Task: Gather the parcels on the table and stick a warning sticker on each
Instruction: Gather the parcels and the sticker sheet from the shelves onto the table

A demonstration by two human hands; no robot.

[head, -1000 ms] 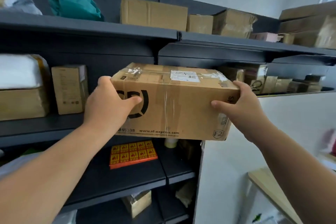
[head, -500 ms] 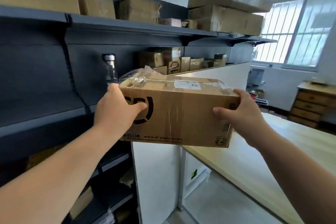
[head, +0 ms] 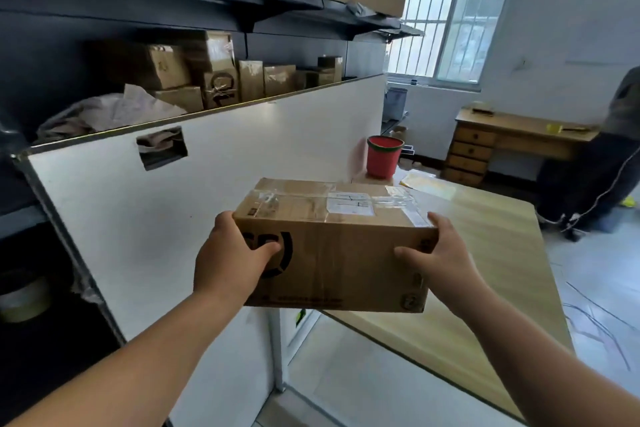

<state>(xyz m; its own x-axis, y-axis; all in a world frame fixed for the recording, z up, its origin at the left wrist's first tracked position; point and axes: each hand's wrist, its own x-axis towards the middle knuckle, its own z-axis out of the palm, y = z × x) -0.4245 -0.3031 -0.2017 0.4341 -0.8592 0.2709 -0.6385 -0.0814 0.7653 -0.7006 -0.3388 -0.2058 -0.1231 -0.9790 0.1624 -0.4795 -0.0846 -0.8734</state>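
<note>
Head view. My left hand [head: 228, 253] grips the left end of the box [head: 346, 253], thumb curled onto its front face. My right hand [head: 440, 253] grips the right end in the same way. The box hangs between both hands, off any surface. The table [head: 485, 236] lies beyond and below the right hand, and a red bucket [head: 384, 156] stands farther beyond.

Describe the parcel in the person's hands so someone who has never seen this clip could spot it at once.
Find the long wooden table beside the white partition. Over its near corner, the left hand and right hand grip the ends of a brown cardboard box. Unlike the shelf boxes behind the partition, it is held in the air, with a white label on its taped top.
</note>
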